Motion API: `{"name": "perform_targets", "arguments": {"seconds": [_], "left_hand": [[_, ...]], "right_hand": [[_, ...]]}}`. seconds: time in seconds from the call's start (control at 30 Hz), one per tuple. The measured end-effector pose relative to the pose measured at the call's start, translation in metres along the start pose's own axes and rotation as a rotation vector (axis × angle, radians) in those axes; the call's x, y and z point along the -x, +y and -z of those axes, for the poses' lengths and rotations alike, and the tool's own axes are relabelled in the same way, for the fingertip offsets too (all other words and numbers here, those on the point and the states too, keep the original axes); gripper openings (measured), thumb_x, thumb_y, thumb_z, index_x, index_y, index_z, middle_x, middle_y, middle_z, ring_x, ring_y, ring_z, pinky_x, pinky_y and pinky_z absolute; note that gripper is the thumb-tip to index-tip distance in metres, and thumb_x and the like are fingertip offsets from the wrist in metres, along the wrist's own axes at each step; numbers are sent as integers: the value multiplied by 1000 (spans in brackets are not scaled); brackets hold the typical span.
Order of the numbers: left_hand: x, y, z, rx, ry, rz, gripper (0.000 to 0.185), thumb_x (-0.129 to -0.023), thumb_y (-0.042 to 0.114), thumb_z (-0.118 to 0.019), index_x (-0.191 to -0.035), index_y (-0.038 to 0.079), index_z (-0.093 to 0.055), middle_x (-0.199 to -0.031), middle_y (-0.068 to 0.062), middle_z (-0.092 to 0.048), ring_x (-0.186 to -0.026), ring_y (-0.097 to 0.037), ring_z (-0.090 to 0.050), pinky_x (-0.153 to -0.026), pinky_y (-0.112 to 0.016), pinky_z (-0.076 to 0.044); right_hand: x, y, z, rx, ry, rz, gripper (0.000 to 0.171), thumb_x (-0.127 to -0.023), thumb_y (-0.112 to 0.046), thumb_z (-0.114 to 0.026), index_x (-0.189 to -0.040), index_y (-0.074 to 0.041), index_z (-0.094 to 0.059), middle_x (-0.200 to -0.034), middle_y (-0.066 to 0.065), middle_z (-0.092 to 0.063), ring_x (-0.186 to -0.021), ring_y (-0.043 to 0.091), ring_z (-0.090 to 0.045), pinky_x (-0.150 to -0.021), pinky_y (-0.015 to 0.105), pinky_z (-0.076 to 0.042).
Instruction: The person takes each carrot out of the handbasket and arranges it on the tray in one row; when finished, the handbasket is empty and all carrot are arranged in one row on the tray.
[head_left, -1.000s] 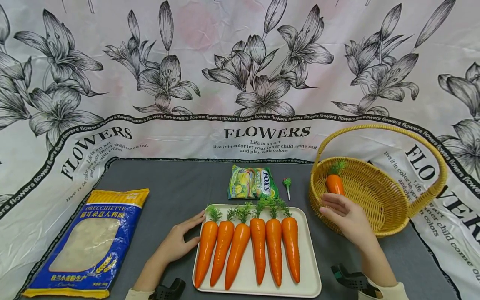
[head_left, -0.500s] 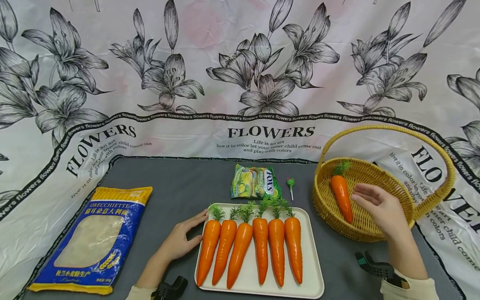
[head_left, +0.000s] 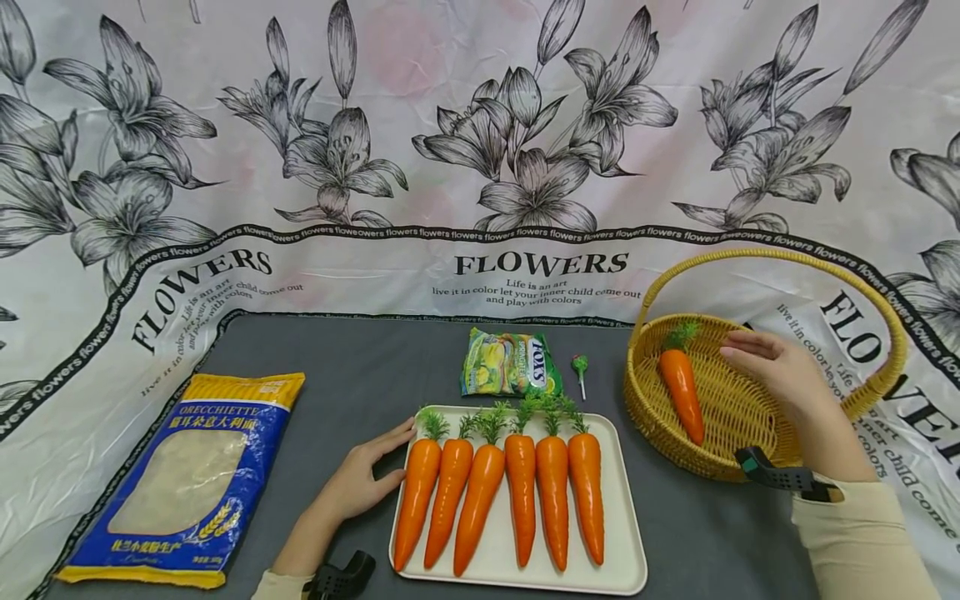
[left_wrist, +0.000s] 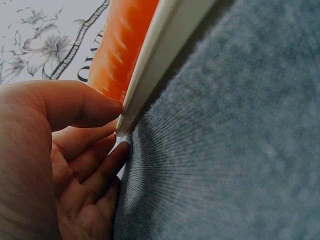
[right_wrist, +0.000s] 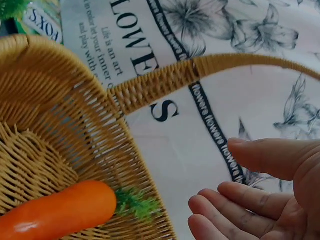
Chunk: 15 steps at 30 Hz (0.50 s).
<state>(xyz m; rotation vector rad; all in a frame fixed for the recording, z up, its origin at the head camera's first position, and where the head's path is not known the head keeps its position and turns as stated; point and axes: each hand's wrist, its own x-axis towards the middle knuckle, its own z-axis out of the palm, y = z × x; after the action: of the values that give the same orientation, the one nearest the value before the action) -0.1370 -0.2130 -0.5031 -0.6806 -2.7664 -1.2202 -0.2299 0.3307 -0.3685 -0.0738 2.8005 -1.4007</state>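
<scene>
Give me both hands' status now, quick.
Left hand: open, fingers resting against the tray edge.
Right hand: open, holding nothing, above the basket beside the carrot.

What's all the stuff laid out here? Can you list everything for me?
Carrots on tray: six, orange, in a row.
Carrot in basket: one, orange.
Tray: one, cream, front centre.
Basket: one, yellow wicker, right.
Pasta bag: one, blue and yellow, left.
Sweets packet: one, green, behind tray.
Lollipop: one, green, beside packet.
Mat: one, grey.
Backdrop cloth: white, flowered.
Left hand: touching tray's edge.
Right hand: open, above basket.
</scene>
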Motion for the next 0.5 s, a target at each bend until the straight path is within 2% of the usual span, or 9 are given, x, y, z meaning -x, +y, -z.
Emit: {"name": "perform_targets", "arguments": {"seconds": [0.13,0.3,0.4,0.5], "left_hand": [[0,-1,0,1,7,7,52,-83,23,-61,-133,19,-46,-141,6,-37,-127,-16,-38,-97,-47,-38],[0,-2,-1,0,15,4,52,-82,21,-62,-132,18,-47,-141,5,-38,-126,-18,-39,-96,-47,-38],[0,-2,-1,-1,12,0,52,-83,22,-61,-132,19,-47,-140,5,-39,-126,-17,-40,-96,-47,-39],[0,-2,-1,10,4,6,51,-83,22,-61,-132,20,-47,-140,6,-38,-126,-16,-39,-97,-47,-38]], "right_hand": [[-17,10,0,-80,-93,-68,72,-86,-41,-53,-135,6,-32,-97,-29,-48,-84,-16,-51,-74,9,-46],[-37,23,-3,-83,-211,-127,73,-88,-40,-52,-136,10,-28,-102,-22,-45,-84,-16,-50,-81,16,-48],[-44,27,-7,-41,-261,-159,72,-88,-40,-52,-135,10,-29,-115,-3,-52,-93,-4,-56,-88,28,-47],[-49,30,-14,-10,-297,-173,73,-88,-39,-52,-134,12,-29,-129,22,-43,-104,16,-58,-92,39,-45]]}}
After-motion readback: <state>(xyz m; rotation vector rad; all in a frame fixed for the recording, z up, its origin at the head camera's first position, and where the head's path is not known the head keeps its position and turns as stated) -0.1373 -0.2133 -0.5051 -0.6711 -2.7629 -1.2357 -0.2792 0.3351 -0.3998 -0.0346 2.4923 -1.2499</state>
